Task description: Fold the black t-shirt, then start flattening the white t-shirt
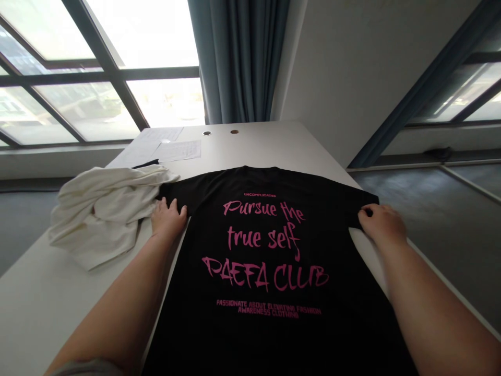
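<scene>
A black T-shirt (pixel 270 334) with pink lettering lies spread flat, collar away from me. My left hand (pixel 169 216) rests on the hem of its left sleeve, fingers apart and lying on the cloth, so it is open. At the opposite side, my right hand (pixel 381 222) is closed, with thumb and forefinger pinching the edge of the right sleeve. A crumpled white cloth (pixel 105 209), perhaps a garment, sits just left of my left hand and meets the left sleeve. The shirt's bottom runs out of view toward me.
Everything lies on a white table (pixel 258 146) with two round holes near its far edge. Sheets of paper (pixel 180 151) are at the far left, beside a small dark item (pixel 146 163). Beyond stand windows (pixel 164 99), a blue-grey curtain (pixel 240 62) and a wall (pixel 332 73).
</scene>
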`<state>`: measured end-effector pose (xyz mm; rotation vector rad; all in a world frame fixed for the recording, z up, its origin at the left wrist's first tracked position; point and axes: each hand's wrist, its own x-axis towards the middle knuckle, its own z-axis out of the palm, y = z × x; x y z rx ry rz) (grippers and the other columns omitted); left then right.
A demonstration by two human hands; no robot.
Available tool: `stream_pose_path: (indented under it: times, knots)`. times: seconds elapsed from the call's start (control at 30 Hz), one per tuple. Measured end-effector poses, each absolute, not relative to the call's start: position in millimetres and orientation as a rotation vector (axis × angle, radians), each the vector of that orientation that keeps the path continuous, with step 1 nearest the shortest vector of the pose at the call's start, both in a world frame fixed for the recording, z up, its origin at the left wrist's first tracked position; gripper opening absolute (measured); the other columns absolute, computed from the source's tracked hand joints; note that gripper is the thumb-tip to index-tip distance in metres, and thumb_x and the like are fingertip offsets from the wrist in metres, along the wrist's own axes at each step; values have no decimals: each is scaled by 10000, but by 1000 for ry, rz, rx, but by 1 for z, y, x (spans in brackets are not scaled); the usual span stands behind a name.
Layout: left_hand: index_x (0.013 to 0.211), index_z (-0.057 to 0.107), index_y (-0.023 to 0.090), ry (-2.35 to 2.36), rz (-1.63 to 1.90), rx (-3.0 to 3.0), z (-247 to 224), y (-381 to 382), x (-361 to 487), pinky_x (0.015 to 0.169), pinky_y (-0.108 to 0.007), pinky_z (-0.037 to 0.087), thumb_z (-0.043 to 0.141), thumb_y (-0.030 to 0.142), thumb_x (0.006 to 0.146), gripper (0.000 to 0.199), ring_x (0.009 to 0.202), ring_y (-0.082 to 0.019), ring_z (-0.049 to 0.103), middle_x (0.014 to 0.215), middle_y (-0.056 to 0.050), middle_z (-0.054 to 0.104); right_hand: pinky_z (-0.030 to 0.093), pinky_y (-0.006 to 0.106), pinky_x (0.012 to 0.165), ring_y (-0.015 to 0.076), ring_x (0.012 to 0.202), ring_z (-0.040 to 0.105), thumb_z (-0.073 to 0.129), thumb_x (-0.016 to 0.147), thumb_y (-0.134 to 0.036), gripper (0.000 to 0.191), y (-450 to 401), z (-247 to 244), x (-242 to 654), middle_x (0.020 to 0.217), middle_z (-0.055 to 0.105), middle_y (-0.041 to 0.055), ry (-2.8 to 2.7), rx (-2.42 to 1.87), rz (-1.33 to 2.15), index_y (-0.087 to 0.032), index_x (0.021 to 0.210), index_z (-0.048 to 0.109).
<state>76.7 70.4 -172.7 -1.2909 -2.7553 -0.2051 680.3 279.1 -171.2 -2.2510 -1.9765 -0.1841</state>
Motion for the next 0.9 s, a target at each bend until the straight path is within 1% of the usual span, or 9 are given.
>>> stream_pose_path:
  times: [0.07,0.13,0.23,0.3,0.4,0.5,0.7,0.8,0.9]
  knots:
    - [1523,585,97,-2756,-198,-1243,-171,70,76,1234,-579,404,412,523,1016,684,1524,-462,422,1650,-289,413,498,407,1034,327,1215,617,479,1011,-387,413,281,-172,680,1290,670,140,-1977,-2267,-153,-200,1263,749]
    - [1487,609,66,-2745,-179,-1244,-170,69,74,1211,-572,427,414,510,1012,679,1484,-470,464,1614,-309,448,480,415,1081,329,1230,611,492,1009,-378,408,282,-171,680,1291,666,151,-1986,-2272,-131,-191,1267,747]
    - [1418,650,23,-2691,-159,-1287,-167,69,74,1226,-524,422,426,470,1001,650,1463,-438,492,1566,-315,500,452,431,1139,330,1249,606,512,1000,-362,404,283,-171,680,1281,666,170,-2007,-2254,-118,-171,1267,747]
    - [1370,684,35,-2672,-169,-1300,-161,67,75,1222,-493,437,413,447,999,617,1448,-408,514,1567,-291,513,436,441,1162,332,1262,602,510,999,-357,409,283,-171,680,1270,668,178,-2023,-2232,-122,-159,1269,745]
    - [1283,731,87,-2726,-159,-1293,-147,62,76,1124,-492,522,386,459,1002,579,1312,-392,627,1459,-250,619,413,442,1187,333,1286,588,505,998,-358,414,283,-171,680,1268,664,178,-2023,-2223,-106,-157,1274,738]
    - [1285,700,88,-2862,-47,-1183,-134,58,75,1001,-517,572,413,483,992,569,1168,-409,699,1288,-257,698,405,429,1188,331,1305,572,510,996,-371,420,282,-171,680,1304,648,175,-1987,-2252,-65,-173,1295,728]
    - [1312,631,-5,-3042,71,-1061,-128,59,67,1009,-504,561,480,444,978,580,1204,-432,697,1276,-321,702,390,437,1192,330,1295,578,503,984,-370,425,285,-175,683,1288,654,179,-2015,-2222,-91,-168,1280,732]
    - [1259,668,14,-3031,49,-1130,-132,59,62,1011,-521,555,486,406,959,526,1215,-450,692,1285,-323,702,383,437,1194,328,1306,570,498,983,-383,437,287,-177,685,1294,651,178,-2019,-2225,-85,-171,1291,725]
    - [1107,729,69,-3059,-6,-1149,-135,59,57,972,-555,560,500,364,917,420,1193,-475,696,1259,-319,713,382,437,1183,325,1300,565,497,972,-391,440,289,-179,687,1287,650,182,-2020,-2216,-76,-172,1278,726]
